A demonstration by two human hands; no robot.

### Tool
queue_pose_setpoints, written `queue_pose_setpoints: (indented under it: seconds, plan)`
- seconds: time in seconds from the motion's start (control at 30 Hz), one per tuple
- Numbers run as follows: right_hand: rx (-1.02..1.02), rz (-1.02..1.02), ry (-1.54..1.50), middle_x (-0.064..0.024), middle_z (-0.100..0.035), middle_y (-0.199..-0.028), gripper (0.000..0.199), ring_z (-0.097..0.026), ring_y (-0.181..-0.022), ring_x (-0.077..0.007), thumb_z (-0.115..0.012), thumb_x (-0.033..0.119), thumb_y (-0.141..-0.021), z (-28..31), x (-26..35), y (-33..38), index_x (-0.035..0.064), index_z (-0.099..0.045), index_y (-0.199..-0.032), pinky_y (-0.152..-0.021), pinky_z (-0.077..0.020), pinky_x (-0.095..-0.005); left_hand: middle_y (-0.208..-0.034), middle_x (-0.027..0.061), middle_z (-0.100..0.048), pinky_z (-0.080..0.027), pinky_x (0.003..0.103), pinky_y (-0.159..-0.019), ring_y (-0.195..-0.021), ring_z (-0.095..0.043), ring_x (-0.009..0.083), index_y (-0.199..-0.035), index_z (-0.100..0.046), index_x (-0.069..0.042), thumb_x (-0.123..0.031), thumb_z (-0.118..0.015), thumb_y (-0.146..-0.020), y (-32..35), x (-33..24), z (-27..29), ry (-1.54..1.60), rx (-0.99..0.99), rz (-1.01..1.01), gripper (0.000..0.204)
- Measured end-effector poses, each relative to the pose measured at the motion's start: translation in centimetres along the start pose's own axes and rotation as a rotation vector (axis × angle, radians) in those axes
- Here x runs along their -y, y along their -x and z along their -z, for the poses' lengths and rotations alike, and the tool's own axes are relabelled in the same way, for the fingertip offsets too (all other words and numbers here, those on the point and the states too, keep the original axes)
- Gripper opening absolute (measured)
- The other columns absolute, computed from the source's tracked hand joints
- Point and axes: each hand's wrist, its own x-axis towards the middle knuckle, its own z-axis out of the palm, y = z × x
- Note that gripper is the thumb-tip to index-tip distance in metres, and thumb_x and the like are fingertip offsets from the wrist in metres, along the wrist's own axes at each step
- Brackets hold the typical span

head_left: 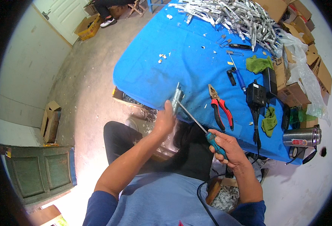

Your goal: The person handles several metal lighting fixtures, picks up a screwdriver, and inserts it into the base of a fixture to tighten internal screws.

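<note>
My left hand (166, 119) is closed on a slim silver metal piece (177, 96) at the near edge of the blue-covered table (147, 60). My right hand (230, 147) grips the teal and black handle of a screwdriver (194, 119). Its long shaft slants up to the left, and the tip meets or overlaps the metal piece; I cannot tell whether it sits in a screw. Right of the metal piece lie pliers (219, 107) with red and black handles, jaws pointing away. A large heap of similar silver metal parts (237, 17) covers the far right of the table.
Along the right side are a blue screwdriver (240, 81), a black power adapter (256, 94) with its cord, green cloths (258, 64) and a steel flask (302, 136). Cardboard boxes (292, 92) stand beyond them. Below the table edge sits a box of small parts (126, 98). A person's leg (105, 10) shows far off.
</note>
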Motion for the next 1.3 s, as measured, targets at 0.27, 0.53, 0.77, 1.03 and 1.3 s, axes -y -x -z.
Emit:
queue_pose_setpoints:
  seconds: [0.27,0.53,0.77,1.03,1.3]
  plan:
    - [-0.044,0.130,0.304,-0.0030,-0.061,-0.075,0.041,-0.046,-0.045,-0.0024,-0.055,0.024,-0.096,-0.4,0.3,-0.4,0.0067,-0.053,-0.133,-0.039,-0.0339,-0.0157,-0.060,0.0069,-0.049,-0.038,0.033,-0.049,-0.051,-0.046,0.0176,-0.071,-0.053,0.001,-0.055,-0.026,-0.097,0.5,-0.7,-0.5,0.002,-0.042,0.074,0.068]
    - [-0.253,0.797,0.993,-0.0067,-0.060,-0.070,0.037,-0.057,-0.059,-0.0137,-0.058,0.019,-0.093,-0.7,-2.5,-1.4,0.0064,-0.057,-0.128,-0.056,-0.0484,-0.0297,-0.057,0.0026,-0.044,-0.031,0.031,-0.042,-0.045,-0.039,0.0153,-0.071,-0.049,-0.005,-0.053,-0.026,-0.096,0.0,-0.6,-0.2,-0.004,-0.042,0.045,0.059]
    - [-0.013,0.077,0.114,-0.0070,-0.060,-0.077,0.039,-0.050,-0.047,-0.0055,-0.050,0.024,-0.099,-0.7,-1.8,-0.3,0.0089,-0.049,-0.135,-0.037,-0.0365,-0.0168,-0.054,0.0016,-0.041,-0.028,0.032,-0.038,-0.042,-0.036,0.0141,-0.063,-0.047,-0.006,-0.054,-0.029,-0.095,-0.2,-1.2,1.1,-0.001,0.044,0.122,0.060]
    - [0.062,0.075,-0.027,-0.0098,-0.062,-0.083,0.054,-0.059,-0.059,-0.0101,-0.060,0.023,-0.092,-0.3,-2.5,-0.1,0.0049,-0.042,-0.139,-0.044,-0.0453,-0.0186,-0.051,-0.0061,-0.027,-0.019,0.028,-0.039,-0.039,-0.024,0.0102,-0.059,-0.035,-0.016,-0.066,-0.035,-0.092,-0.7,0.4,0.8,-0.041,0.020,0.026,0.060]
    - [-0.031,0.186,0.204,-0.0129,-0.064,-0.091,0.049,-0.064,-0.070,-0.0153,-0.060,0.018,-0.091,-0.2,-2.6,-0.2,0.0012,-0.047,-0.136,-0.054,-0.0516,-0.0233,-0.051,-0.0066,-0.026,-0.018,0.027,-0.039,-0.041,-0.022,0.0090,-0.059,-0.036,-0.016,-0.067,-0.037,-0.091,-0.1,0.3,1.1,0.025,0.067,0.126,0.060]
